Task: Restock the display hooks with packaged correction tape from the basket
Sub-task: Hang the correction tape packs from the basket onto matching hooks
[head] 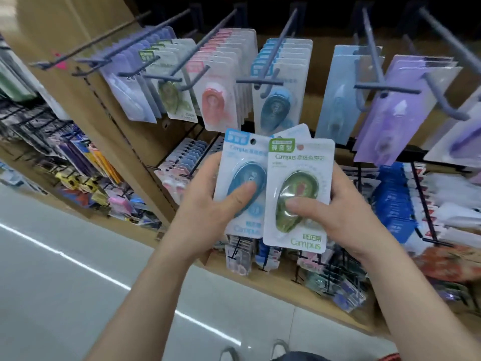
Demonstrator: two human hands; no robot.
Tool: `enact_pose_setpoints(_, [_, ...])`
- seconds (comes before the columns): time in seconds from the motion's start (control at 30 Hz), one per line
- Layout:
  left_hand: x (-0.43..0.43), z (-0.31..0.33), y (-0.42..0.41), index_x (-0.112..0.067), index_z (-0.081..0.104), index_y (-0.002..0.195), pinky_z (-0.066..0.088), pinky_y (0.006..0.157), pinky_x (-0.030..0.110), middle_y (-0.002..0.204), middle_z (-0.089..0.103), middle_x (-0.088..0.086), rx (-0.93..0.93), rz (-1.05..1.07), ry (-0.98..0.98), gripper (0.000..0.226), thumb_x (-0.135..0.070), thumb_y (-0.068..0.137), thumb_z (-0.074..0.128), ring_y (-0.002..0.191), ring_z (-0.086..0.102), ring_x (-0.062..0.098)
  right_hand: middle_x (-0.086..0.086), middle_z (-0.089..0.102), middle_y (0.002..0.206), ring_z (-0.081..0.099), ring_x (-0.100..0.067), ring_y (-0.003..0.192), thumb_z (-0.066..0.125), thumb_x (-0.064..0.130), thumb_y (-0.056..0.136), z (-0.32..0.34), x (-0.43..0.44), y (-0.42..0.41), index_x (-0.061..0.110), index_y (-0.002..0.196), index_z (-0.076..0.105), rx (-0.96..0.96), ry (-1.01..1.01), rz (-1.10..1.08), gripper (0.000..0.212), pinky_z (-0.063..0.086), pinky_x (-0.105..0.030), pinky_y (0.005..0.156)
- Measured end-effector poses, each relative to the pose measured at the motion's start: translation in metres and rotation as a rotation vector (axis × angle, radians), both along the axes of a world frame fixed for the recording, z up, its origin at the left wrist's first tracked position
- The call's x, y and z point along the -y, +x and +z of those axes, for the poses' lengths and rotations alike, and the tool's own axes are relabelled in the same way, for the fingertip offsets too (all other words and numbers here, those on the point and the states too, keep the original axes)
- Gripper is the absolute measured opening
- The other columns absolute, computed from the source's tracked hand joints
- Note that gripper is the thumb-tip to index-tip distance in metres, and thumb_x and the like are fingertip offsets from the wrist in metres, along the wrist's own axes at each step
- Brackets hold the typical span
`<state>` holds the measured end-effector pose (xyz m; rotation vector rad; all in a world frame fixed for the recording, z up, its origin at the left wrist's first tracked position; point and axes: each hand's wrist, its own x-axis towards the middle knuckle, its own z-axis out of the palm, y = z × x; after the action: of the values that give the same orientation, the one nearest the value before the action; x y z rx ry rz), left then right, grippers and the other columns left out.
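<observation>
Both hands up in front of the display, sorting packs by colour. Left hand (205,201) grips a blue-topped pack (243,178), thumb pressed on the blister, fingers behind the card. Right hand (335,212) holds a green-topped pack (299,194) the same way, overlapping the blue one's edge; a third card peeks out behind, holder unclear. Matching stock hangs above: green row (171,82), blue row (279,82). To hang cleanly, I'd free one pack, line its punched hole with the hook tip (263,93), and slide it back square, label outward. Readable print: "Campus" at head and foot of the green card, partly on the blue. Basket handles (279,346) just visible at the bottom edge.
</observation>
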<state>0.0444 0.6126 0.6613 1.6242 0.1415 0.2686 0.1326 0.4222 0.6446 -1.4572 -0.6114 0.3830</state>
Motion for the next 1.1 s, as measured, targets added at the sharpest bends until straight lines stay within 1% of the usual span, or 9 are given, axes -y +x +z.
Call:
enact_pose_setpoints(0.1, [0.001, 0.0, -0.006, -0.021, 0.056, 0.121, 0.06, 0.08, 0.038, 0.113, 0.072, 0.0, 0.091, 0.033, 0.006, 0.034, -0.018, 0.089, 0.065, 0.102, 0.07, 0.022, 0.021, 0.071, 0.109, 0.07, -0.003, 0.098, 0.081, 0.025, 0.066, 0.002, -0.004, -0.007, 0.04, 0.12, 0.051, 0.033, 0.025, -0.019, 0.064, 0.055, -0.019, 0.072])
enact_pose_setpoints(0.17, [-0.004, 0.005, -0.006, -0.019, 0.056, 0.119, 0.06, 0.078, 0.033, 0.109, 0.073, -0.003, 0.143, 0.038, -0.041, 0.034, -0.016, 0.086, 0.064, 0.1, 0.071, 0.018, 0.021, 0.068, 0.117, 0.068, -0.004, 0.105, 0.077, 0.031, 0.066, 0.007, -0.004, -0.011, 0.043, 0.127, 0.045, 0.067, 0.043, -0.046, 0.07, 0.056, -0.02, 0.078])
enact_pose_setpoints(0.23, [-0.007, 0.012, 0.0, -0.022, 0.056, 0.119, 0.059, 0.08, 0.034, 0.11, 0.073, -0.001, 0.182, 0.015, -0.034, 0.034, -0.015, 0.087, 0.065, 0.101, 0.071, 0.019, 0.019, 0.063, 0.128, 0.064, -0.009, 0.115, 0.078, 0.024, 0.07, 0.01, -0.004, -0.012, 0.045, 0.136, 0.037, 0.104, 0.075, -0.069, 0.08, 0.055, -0.024, 0.085])
enact_pose_setpoints(0.33, [-0.006, 0.022, 0.014, -0.02, 0.055, 0.123, 0.058, 0.088, 0.039, 0.119, 0.07, 0.006, 0.214, -0.02, -0.016, 0.033, -0.014, 0.091, 0.063, 0.108, 0.068, 0.024, 0.019, 0.06, 0.132, 0.062, -0.01, 0.118, 0.073, 0.005, 0.076, 0.013, -0.005, -0.012, 0.038, 0.144, 0.027, 0.144, 0.105, -0.087, 0.089, 0.054, -0.023, 0.087])
enact_pose_setpoints(0.57, [-0.002, 0.023, 0.024, -0.021, 0.049, 0.133, 0.055, 0.093, 0.053, 0.128, 0.066, 0.005, 0.184, -0.007, -0.014, 0.043, -0.023, 0.092, 0.06, 0.115, 0.066, 0.024, 0.029, 0.06, 0.127, 0.06, -0.002, 0.119, 0.07, 0.006, 0.074, 0.015, -0.006, -0.015, 0.034, 0.15, 0.017, 0.134, 0.098, -0.191, 0.097, 0.052, -0.017, 0.087])
enact_pose_setpoints(0.77, [-0.009, 0.021, 0.025, -0.028, 0.045, 0.139, 0.052, 0.093, 0.057, 0.129, 0.065, 0.003, 0.163, -0.046, 0.07, 0.05, -0.034, 0.093, 0.065, 0.117, 0.064, 0.026, 0.027, 0.063, 0.125, 0.062, -0.001, 0.116, 0.071, 0.008, 0.074, 0.015, -0.009, -0.019, 0.028, 0.15, 0.022, 0.13, 0.082, -0.216, 0.093, 0.052, -0.017, 0.085])
enact_pose_setpoints(0.9, [-0.01, 0.022, 0.026, -0.035, 0.048, 0.134, 0.054, 0.09, 0.056, 0.124, 0.068, -0.001, 0.158, -0.044, 0.121, 0.047, -0.039, 0.091, 0.065, 0.111, 0.067, 0.025, 0.015, 0.062, 0.131, 0.062, -0.006, 0.118, 0.071, 0.004, 0.075, 0.016, -0.008, -0.02, 0.025, 0.152, 0.023, 0.146, 0.073, -0.207, 0.093, 0.054, -0.021, 0.085])
enact_pose_setpoints(1.0, [-0.008, 0.025, 0.032, -0.039, 0.053, 0.124, 0.055, 0.089, 0.054, 0.117, 0.071, -0.007, 0.133, -0.016, 0.135, 0.036, -0.039, 0.091, 0.065, 0.107, 0.069, 0.02, 0.017, 0.061, 0.131, 0.061, -0.007, 0.119, 0.071, 0.007, 0.076, 0.018, -0.009, -0.022, 0.03, 0.152, 0.023, 0.152, 0.054, -0.175, 0.093, 0.054, -0.022, 0.087])
enact_pose_setpoints(1.1, [-0.006, 0.028, 0.043, -0.035, 0.052, 0.126, 0.056, 0.089, 0.048, 0.116, 0.07, -0.006, 0.074, 0.004, 0.063, 0.036, -0.037, 0.093, 0.066, 0.105, 0.07, 0.017, 0.024, 0.061, 0.127, 0.06, -0.004, 0.119, 0.072, 0.011, 0.076, 0.019, -0.01, -0.021, 0.036, 0.15, 0.024, 0.154, 0.023, -0.17, 0.091, 0.053, -0.02, 0.088])
